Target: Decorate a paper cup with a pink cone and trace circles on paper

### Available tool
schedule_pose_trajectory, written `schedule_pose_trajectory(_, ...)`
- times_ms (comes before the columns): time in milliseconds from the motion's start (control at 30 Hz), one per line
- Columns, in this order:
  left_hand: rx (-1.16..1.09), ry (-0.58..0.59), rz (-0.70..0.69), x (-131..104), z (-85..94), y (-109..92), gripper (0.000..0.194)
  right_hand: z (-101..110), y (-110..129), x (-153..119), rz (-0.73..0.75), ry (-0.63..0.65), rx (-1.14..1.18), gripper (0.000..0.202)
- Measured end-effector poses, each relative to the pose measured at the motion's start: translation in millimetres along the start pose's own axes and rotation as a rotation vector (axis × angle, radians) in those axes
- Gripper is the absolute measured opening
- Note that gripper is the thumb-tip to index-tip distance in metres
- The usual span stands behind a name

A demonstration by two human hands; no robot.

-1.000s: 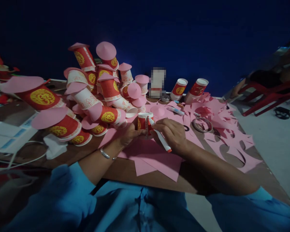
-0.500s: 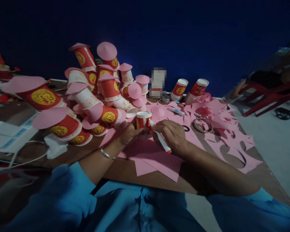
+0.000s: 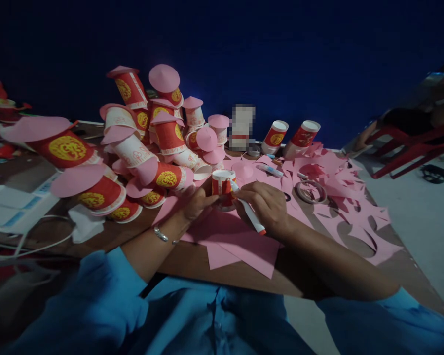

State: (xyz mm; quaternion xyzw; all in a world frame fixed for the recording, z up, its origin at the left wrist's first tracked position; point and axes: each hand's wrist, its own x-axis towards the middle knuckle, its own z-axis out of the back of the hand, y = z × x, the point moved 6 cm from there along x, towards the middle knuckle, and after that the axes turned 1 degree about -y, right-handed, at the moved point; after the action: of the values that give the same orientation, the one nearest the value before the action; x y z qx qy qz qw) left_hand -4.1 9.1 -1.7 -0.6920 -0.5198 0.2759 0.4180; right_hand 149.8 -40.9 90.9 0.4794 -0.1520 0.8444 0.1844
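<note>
My left hand (image 3: 199,203) is closed around the left side of a red paper cup (image 3: 225,193), which has a white base facing up and a pale strip on its side. In my right hand (image 3: 266,206) is a white glue pen (image 3: 250,214) with a red-orange end. Its white tip meets or nearly meets the cup's upper side; I cannot tell if they touch. Pink paper sheets (image 3: 244,251) lie under both hands. Just behind the cup lies a pink paper cone (image 3: 243,170).
At left, several cups with pink cone hats (image 3: 166,133) are piled up. Two bare cups (image 3: 275,137) stand at the back, near a tape roll (image 3: 311,191) and pink paper scraps (image 3: 340,182). A white box (image 3: 22,202) with cables lies far left; a red chair (image 3: 410,143) stands at right.
The cup has shifted slightly right and turned, so its pale strip now sits further left. My right hand and the pen have moved a little to the right with it.
</note>
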Motion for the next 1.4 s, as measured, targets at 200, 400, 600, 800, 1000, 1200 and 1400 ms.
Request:
schedule_pose_trajectory(200,-0.008,0.057,-0.011,0,3.7,4,0.034,-1,1,-1,0.020,0.058,-0.025,0.009)
schedule_pose_trajectory(400,-0.004,0.057,0.003,-1,2.8,4,0.035,-1,1,-1,0.024,0.053,-0.020,0.012)
schedule_pose_trajectory(600,-0.041,0.075,0.009,-2,-5.5,-2,0.036,-2,2,-1,0.015,0.037,-0.025,0.010)
schedule_pose_trajectory(800,-0.027,0.035,0.039,-2,-0.8,2,0.044,-4,4,-3,0.020,0.043,-0.017,0.011)
schedule_pose_trajectory(1000,-0.016,-0.016,0.053,0,4.6,3,0.044,-1,3,-2,0.012,0.010,0.028,0.013)
schedule_pose_trajectory(1200,-0.046,0.027,0.035,-2,4.1,3,0.046,0,2,0,0.018,0.014,0.022,0.013)
schedule_pose_trajectory(1400,-0.036,0.081,0.022,-2,-3.2,0,0.040,0,4,1,0.035,0.038,0.000,0.011)
